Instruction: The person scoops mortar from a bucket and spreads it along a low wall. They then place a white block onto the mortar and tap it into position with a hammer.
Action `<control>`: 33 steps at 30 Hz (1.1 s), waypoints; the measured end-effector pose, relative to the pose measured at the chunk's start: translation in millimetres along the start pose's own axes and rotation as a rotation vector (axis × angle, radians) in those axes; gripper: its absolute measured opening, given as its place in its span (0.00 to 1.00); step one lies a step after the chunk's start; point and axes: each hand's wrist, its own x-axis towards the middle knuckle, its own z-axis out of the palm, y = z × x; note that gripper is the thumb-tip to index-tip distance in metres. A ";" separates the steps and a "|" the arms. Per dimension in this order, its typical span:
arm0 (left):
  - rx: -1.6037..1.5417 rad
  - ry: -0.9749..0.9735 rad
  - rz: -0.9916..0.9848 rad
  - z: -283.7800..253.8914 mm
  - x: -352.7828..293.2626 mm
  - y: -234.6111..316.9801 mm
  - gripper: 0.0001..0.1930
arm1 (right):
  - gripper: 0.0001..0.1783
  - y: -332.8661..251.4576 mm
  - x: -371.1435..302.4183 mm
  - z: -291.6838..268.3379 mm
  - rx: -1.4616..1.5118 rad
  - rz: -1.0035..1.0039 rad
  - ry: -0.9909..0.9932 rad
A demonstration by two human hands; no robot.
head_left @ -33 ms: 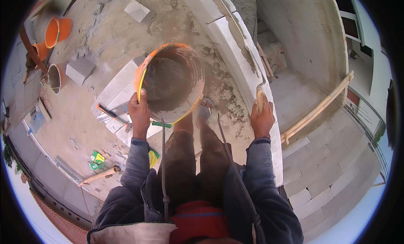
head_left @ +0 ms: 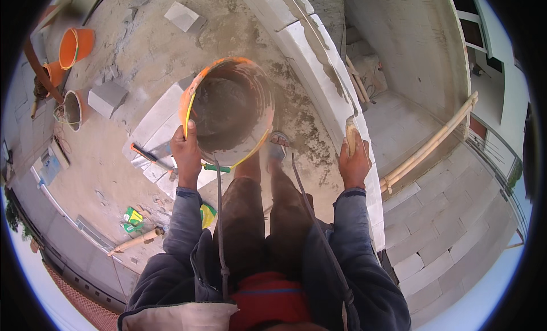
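My left hand (head_left: 186, 154) grips the near left rim of an orange bucket (head_left: 263, 100), the thumb over the edge. The bucket is tilted toward me, with wet grey mortar (head_left: 228, 106) inside and smeared on its wall. A yellow handle with a green grip hangs along its near side. My right hand (head_left: 354, 164) is closed round the wooden handle of a trowel (head_left: 351, 138), over the top of a white block wall (head_left: 319, 74). The trowel's blade is hard to make out against the mortar. A strip of grey mortar and a taut string run along the wall top.
An orange-handled hammer (head_left: 151, 154) lies on white blocks (head_left: 162, 123) left of the bucket. More buckets (head_left: 77, 46) stand far left, near loose grey blocks (head_left: 108, 99). Bamboo poles (head_left: 430, 145) cross beyond the wall on the right, above a lower block surface.
The view has shifted a little, so the bucket and surroundings sit slightly further left. Both hands keep their holds.
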 end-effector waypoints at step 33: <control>-0.234 -0.071 0.000 81.9 -55.3 15.6 0.23 | 0.21 29.5 -2.5 15.5 0.613 -0.125 0.030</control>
